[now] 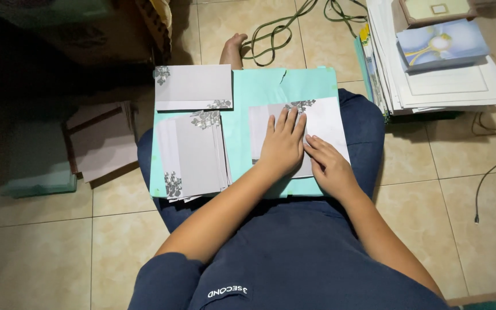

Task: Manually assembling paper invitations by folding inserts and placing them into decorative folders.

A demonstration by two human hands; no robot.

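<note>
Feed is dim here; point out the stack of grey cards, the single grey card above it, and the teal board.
stack of grey cards (196,154): head view, top card's middle.
single grey card (193,86): head view, centre.
teal board (239,123): head view, bare middle strip.

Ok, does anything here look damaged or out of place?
The teal board on the lap has a short tear at its far edge. The card stack is fanned unevenly. Both hands press one card flat.
</note>
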